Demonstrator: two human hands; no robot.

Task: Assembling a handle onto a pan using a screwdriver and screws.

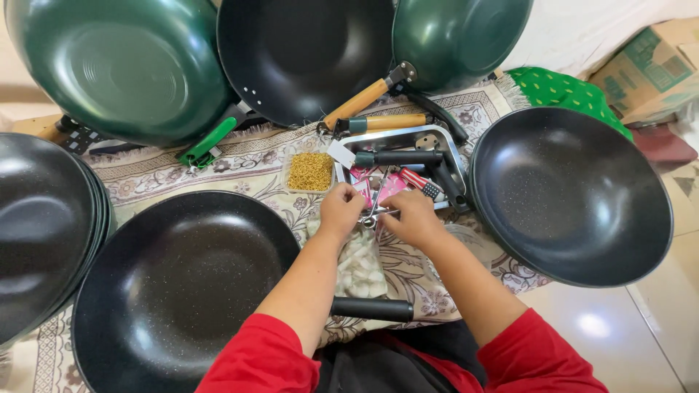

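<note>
Two bare hands meet over the middle of the patterned rug (255,156), pinching a small bent metal bracket (373,213) between them. The left hand (340,211) has its fingers curled tight on the bracket's left end; the right hand (413,217) is closed on the right end, so both are equally near, and the piece lies roughly crosswise between the fingertips, its thin upper part running up and away towards the shallow steel tray (448,140) just beyond. That tray holds black pan handles (400,157) and a red-handled screwdriver (421,183). A small clear tub of brass screws (311,172) sits just beside the tray on its left. Beneath the wrists lies a clear bag of white plastic parts (362,263). Large black speckled woks (178,284) and green ones (120,65) ring the spot.
</note>
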